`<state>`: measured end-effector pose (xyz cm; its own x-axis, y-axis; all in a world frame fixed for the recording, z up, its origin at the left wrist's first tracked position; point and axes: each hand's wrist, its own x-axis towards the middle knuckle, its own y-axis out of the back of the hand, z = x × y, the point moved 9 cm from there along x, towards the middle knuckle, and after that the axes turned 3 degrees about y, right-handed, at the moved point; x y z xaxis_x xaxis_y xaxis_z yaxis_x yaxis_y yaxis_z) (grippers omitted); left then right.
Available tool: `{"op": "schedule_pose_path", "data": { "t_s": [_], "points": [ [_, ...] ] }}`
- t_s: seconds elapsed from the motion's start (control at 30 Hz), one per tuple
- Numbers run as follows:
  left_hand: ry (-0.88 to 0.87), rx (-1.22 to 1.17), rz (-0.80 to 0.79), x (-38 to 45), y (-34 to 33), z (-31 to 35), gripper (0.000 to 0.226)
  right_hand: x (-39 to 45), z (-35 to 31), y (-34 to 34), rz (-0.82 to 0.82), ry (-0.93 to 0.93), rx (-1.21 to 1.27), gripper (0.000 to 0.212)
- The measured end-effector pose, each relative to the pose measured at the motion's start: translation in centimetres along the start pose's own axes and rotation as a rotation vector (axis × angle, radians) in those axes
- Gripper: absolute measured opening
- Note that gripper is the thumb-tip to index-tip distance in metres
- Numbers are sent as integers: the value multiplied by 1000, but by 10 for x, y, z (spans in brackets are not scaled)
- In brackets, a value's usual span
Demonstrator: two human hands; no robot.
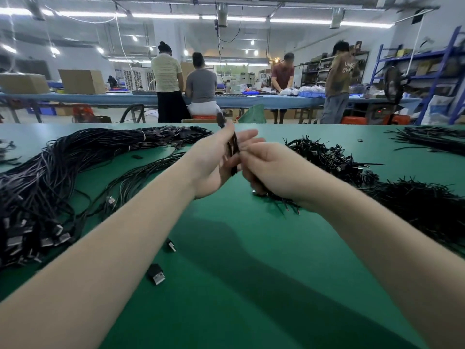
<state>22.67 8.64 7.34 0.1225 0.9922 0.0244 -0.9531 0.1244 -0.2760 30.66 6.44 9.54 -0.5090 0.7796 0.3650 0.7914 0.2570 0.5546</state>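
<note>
Over the green table (226, 248), my left hand (214, 162) holds a small coiled black cable bundle (232, 147) upright between thumb and fingers; its connector end sticks up above the thumb. My right hand (274, 170) meets the bundle at its lower part, fingers curled and pinching it. Dark cable ends (281, 201) show beneath my right wrist, lying on the table.
A big heap of long black USB cables (50, 177) covers the left side. Piles of short bundled cables (334, 157) and loose black ties (422, 200) lie on the right. Two loose USB plugs (156, 273) lie near. Several people work at a far bench.
</note>
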Motion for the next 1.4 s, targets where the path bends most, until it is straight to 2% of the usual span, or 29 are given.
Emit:
{"op": "schedule_pose_path", "data": {
  "t_s": [0.1, 0.2, 0.27, 0.33, 0.4, 0.5, 0.6, 0.77, 0.9, 0.97, 1.07, 1.1, 1.17, 1.27, 1.33, 1.4],
  "points": [
    [-80, -117, -6, -6, 1, 16, 49, -2, 12, -10, -17, -26, 197, 30],
    [-116, -251, -4, -13, 2, 25, 39, -8, 36, -20, -150, -138, 236, 29],
    [-111, -255, -25, -13, 0, 24, 34, -10, 47, -19, -186, -191, 226, 28],
    [-91, -256, -47, -12, -4, 20, 34, -7, 53, -16, -185, -236, 278, 20],
    [-68, -267, -67, -10, -7, 15, 35, -4, 56, -12, -114, -323, 519, 21],
    [-14, -239, -101, -8, -12, 4, 34, -1, 55, -10, -78, -317, 659, 10],
    [65, -146, -78, -7, -10, -8, 34, -2, 63, -12, -41, -328, 615, 10],
    [44, 237, -38, -12, -10, 0, 34, -4, 66, -26, -14, -308, 648, 16],
    [55, 233, 1, -13, -4, 9, 32, -4, 60, -34, 45, -310, 807, 18],
    [52, 279, 57, -12, 4, 12, 32, -4, 62, -30, 96, -321, 859, 14],
    [22, 533, 183, -9, 18, 11, 38, -4, 66, -17, 142, -300, 751, 14],
    [20, 514, 184, -9, 19, 8, 42, -4, 67, -16, 129, -291, 709, 15],
    [7, 324, 120, -6, 13, 2, 45, -3, 66, -17, 71, -281, 667, 16],
    [-17, 79, 4, -2, 2, 0, 37, -1, 61, -19, -2, -252, 656, 19],
    [-38, 36, -36, 0, 0, 1, 35, 0, 58, -16, -21, -233, 683, 21],
    [-64, 96, -46, 0, -2, 2, 36, -1, 53, -15, -69, -206, 665, 27]
  ]
}}
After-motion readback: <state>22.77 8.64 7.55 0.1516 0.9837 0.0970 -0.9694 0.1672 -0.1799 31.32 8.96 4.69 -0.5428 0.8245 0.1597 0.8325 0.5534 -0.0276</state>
